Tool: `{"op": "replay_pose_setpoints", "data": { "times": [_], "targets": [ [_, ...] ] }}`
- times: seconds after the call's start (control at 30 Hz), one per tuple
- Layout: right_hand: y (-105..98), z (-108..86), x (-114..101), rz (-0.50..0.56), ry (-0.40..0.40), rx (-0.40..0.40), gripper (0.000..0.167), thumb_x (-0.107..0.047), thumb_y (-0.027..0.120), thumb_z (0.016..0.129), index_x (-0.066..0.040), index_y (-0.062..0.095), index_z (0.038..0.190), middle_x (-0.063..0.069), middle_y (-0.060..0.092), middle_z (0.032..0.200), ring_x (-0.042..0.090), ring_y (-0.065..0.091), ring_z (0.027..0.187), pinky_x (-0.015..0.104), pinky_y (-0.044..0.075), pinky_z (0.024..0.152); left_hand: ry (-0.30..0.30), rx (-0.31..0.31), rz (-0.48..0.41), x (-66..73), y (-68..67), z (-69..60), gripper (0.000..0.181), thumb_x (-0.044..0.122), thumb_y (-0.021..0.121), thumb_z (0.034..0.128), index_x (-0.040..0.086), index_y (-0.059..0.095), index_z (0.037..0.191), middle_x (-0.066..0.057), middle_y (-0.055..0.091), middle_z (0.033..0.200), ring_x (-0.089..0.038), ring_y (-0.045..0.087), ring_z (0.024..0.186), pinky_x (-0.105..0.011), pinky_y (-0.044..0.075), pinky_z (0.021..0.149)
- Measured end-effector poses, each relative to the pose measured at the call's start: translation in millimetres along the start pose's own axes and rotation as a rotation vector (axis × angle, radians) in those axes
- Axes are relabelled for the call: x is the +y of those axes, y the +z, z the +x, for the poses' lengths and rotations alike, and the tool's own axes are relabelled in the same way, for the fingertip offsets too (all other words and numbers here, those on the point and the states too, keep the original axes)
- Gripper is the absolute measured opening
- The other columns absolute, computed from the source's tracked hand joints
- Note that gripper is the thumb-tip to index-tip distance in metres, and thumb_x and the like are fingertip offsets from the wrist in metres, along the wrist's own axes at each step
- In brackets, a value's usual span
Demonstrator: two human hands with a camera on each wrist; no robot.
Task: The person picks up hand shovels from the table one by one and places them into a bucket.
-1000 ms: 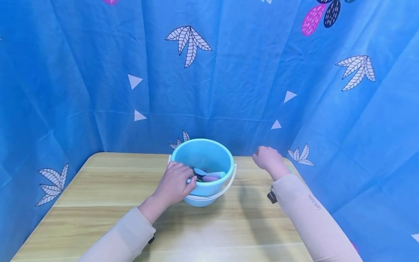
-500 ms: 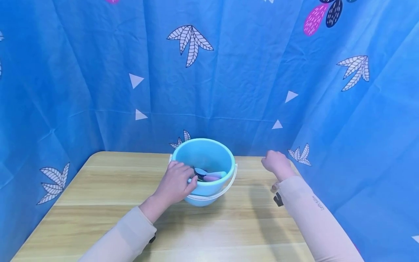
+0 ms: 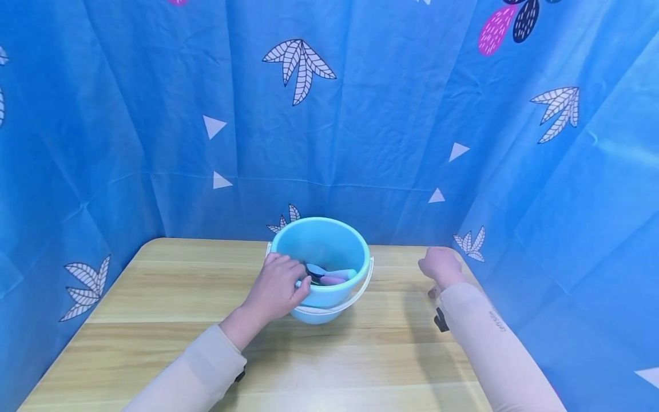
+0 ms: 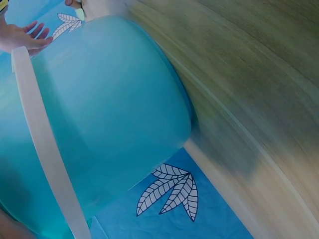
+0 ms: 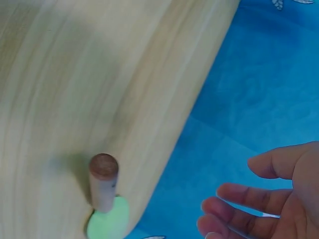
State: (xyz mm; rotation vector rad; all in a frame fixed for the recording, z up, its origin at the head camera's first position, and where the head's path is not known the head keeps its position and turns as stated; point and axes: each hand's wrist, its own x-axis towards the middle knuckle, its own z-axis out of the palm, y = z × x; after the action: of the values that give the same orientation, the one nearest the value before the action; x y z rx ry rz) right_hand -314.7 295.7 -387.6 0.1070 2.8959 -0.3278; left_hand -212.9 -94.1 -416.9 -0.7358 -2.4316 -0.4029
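A light blue bucket (image 3: 329,297) with a white handle (image 3: 360,289) stands on the table. My left hand (image 3: 278,283) grips its near left rim, fingers over the edge and thumb outside. Inside the bucket lie a spoon (image 3: 337,274) with a pale turquoise handle and a purple-handled thing (image 3: 331,281). My right hand (image 5: 269,199) holds nothing; its fingers are loosely bent and apart. Near it, by the table's right edge, is a thing with a wooden handle (image 5: 103,184) and a light green rounded part (image 5: 108,221); its kind is unclear.
The pale wooden table (image 3: 180,292) reaches to a blue curtain (image 3: 340,126) with leaf prints, which hangs behind it and along both sides. The table's right edge runs close beside my right hand.
My right hand has moved right and slightly nearer, towards the table's right edge, uncovering the brown handle end in the head view. My left hand has stayed on the bucket rim.
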Motion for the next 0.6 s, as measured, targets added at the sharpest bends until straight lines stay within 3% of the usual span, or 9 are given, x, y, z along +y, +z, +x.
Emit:
{"op": "replay_pose_setpoints", "data": {
  "times": [0.23, 0.43, 0.6],
  "targets": [
    [11.9, 5.4, 5.9, 0.019, 0.021, 0.002, 0.039, -0.023, 0.048, 0.099, 0.006, 0.055, 0.124, 0.030, 0.056, 0.128, 0.047, 0.056, 0.113, 0.058, 0.048, 0.089, 0.012, 0.026, -0.002, -0.9, 2.2, 0.0, 0.025, 0.034, 0.050, 0.0934, 0.019, 0.060, 0.076, 0.009, 0.053, 0.071, -0.014, 0.047, 0.075, -0.043, 0.037, 0.086],
    [18.4, 11.3, 9.8, 0.011, 0.035, -0.008, 0.033, -0.018, 0.049, 0.095, 0.006, 0.057, 0.117, 0.030, 0.059, 0.119, 0.040, 0.062, 0.097, 0.045, 0.053, 0.067, 0.010, 0.023, -0.001, -0.4, 1.4, 0.8, 0.024, 0.033, 0.052, 0.0936, 0.019, 0.061, 0.076, 0.009, 0.054, 0.072, -0.014, 0.047, 0.075, -0.043, 0.037, 0.087],
    [24.6, 15.7, 14.2, 0.004, 0.036, 0.010, 0.024, -0.017, 0.049, 0.095, 0.003, 0.060, 0.103, 0.026, 0.063, 0.105, 0.034, 0.062, 0.086, 0.044, 0.053, 0.065, 0.009, 0.023, -0.006, -0.5, 1.7, 0.4, 0.020, 0.030, 0.056, 0.0926, 0.019, 0.061, 0.077, 0.008, 0.054, 0.072, -0.014, 0.047, 0.076, -0.043, 0.037, 0.087]
  ]
}}
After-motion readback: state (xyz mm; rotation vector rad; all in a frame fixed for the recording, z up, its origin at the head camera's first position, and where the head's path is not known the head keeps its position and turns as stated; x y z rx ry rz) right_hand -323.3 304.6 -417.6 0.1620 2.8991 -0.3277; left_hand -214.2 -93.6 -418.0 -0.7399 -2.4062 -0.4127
